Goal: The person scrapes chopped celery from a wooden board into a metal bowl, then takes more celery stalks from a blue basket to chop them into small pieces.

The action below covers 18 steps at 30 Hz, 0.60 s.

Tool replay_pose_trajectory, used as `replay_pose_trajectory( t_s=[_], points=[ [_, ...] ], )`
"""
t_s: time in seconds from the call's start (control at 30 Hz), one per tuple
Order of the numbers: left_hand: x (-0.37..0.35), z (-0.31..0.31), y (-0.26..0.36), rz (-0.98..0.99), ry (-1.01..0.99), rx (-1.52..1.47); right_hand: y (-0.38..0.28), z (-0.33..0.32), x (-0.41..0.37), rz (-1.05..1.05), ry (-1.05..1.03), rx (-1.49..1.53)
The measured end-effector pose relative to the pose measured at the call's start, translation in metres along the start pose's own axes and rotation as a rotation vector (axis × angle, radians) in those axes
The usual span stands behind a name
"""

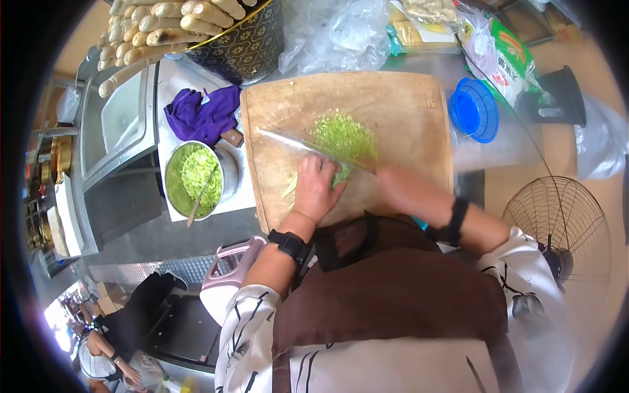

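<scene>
A wooden cutting board (pixel 413 124) lies in front of me. My right hand (pixel 398 188), smeared by motion, is closed around the handle end of a knife (pixel 288 140), whose long blade slants across the board to the upper left. With curled fingers, my left hand (pixel 316 186) presses green vegetable strips (pixel 288 187) against the board just below the blade. Beyond the knife is a heap of finely chopped green vegetable (pixel 341 134). More chopped green pieces fill a metal pot (pixel 228 175) left of the board, with a spoon (pixel 195 204) in it.
A purple cloth (pixel 202 114) lies above the pot. Behind the board stand a patterned bucket (pixel 246 49) of pale sticks and plastic bags (pixel 337 33). A blue basket (pixel 473 110) and a wire fan (pixel 553 223) are at right. Another person (pixel 105 357) is at lower left.
</scene>
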<state>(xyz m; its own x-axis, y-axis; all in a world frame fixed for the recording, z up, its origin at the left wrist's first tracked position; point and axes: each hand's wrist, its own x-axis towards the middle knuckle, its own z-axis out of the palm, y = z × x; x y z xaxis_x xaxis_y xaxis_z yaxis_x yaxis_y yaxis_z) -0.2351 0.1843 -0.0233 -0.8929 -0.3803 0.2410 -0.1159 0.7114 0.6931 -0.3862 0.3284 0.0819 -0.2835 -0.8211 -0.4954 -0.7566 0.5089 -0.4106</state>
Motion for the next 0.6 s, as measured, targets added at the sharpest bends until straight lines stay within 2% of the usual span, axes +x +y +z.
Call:
replay_pose_trajectory(
  t_s=[0.1,0.2,0.3,0.5,0.6],
  points=[
    [-0.001,-0.002,-0.002,0.043,0.018,0.011,0.011,0.018,0.015,-0.03,0.034,0.058],
    [0.002,-0.001,-0.003,0.082,0.057,0.041,0.013,0.012,0.002,-0.051,0.223,0.051],
    [-0.006,0.003,-0.002,0.077,0.065,0.043,-0.001,-0.016,-0.025,0.007,0.163,0.08],
    [-0.004,0.006,-0.007,0.138,0.081,0.064,0.002,-0.022,-0.049,-0.056,0.133,-0.046],
    [-0.005,0.003,-0.006,0.101,0.017,0.076,-0.005,-0.02,-0.056,0.037,0.169,0.001]
  ],
)
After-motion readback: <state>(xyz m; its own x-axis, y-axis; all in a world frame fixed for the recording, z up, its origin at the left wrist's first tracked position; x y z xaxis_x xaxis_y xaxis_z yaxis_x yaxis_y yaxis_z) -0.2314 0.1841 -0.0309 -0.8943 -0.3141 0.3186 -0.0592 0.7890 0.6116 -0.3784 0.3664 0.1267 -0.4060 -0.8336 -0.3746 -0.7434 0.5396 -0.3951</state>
